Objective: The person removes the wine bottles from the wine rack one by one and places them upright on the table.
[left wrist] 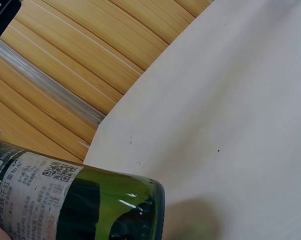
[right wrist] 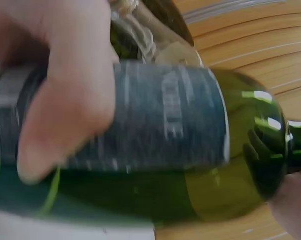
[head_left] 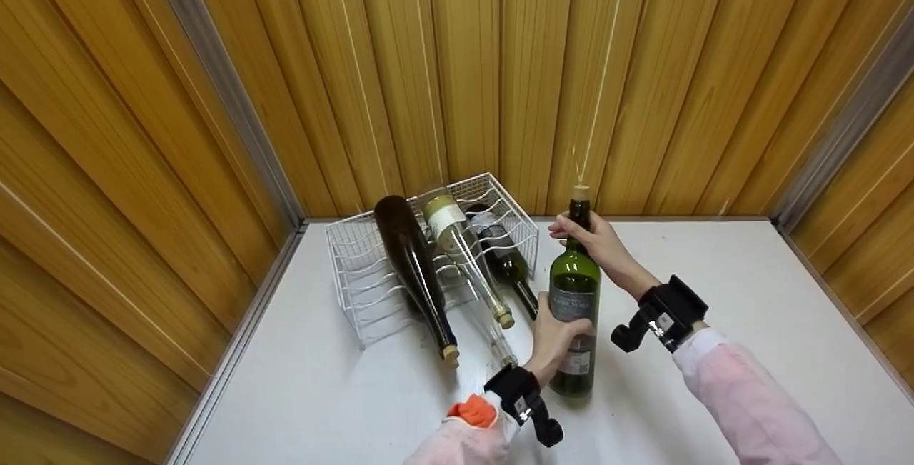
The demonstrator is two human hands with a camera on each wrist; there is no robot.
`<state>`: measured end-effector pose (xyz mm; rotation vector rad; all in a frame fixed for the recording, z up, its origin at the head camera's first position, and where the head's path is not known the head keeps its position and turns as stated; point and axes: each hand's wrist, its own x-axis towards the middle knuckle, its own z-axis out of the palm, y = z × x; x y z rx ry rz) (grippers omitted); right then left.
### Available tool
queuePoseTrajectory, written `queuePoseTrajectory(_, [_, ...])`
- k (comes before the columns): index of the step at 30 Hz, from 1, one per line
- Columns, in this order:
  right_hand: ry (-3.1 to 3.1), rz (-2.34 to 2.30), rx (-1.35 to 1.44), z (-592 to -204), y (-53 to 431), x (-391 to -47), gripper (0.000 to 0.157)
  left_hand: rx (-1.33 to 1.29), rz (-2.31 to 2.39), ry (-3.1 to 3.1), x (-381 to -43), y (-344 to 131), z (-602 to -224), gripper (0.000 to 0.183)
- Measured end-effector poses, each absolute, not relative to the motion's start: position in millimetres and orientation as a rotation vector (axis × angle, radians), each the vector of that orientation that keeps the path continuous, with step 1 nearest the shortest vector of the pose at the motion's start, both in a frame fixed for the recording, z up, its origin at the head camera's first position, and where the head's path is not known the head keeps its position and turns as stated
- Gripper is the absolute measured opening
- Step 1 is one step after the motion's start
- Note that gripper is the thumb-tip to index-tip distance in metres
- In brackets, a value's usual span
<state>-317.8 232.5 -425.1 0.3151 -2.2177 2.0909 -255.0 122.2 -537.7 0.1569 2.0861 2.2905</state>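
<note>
A green wine bottle (head_left: 575,279) with a dark label and a cork in its mouth is held upright at the centre right. My left hand (head_left: 553,336) grips its body over the label, the thumb and fingers wrapped round it. Higher up, my right hand (head_left: 600,242) holds the dark neck just under the cork (head_left: 581,192). The bottle's lower end (left wrist: 135,205) shows in the left wrist view; whether it touches the table I cannot tell. In the right wrist view, the left hand (right wrist: 70,85) lies across the blurred bottle label (right wrist: 165,115).
Left of the bottle, a white wire rack (head_left: 357,308) stands on the white table (head_left: 285,393). It bears a dark brown bottle (head_left: 410,251), a clear bottle (head_left: 468,251) and a dark labelled bottle (head_left: 503,254), necks toward me. Wood-panelled walls (head_left: 464,72) enclose the table.
</note>
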Motion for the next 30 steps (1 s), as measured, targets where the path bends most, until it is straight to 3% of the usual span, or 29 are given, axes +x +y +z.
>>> queuePoseTrajectory(13, [-2.135,2.125,0.048,-419.1,224.7,-315.4,0.032,0.153,2.251,2.139,-251.0,123.0,-535.7,0.057])
queuePoseTrajectory(21, [-2.038,2.113,0.068,-413.0,228.3,-313.9,0.022,0.122,2.082,2.255,-248.9,129.0,-528.4,0.064])
queuePoseTrajectory(30, [-2.023,1.967,0.059,-420.1,245.0,-315.9,0.023,0.216,2.059,2.253,-252.5,132.1,-523.7,0.072])
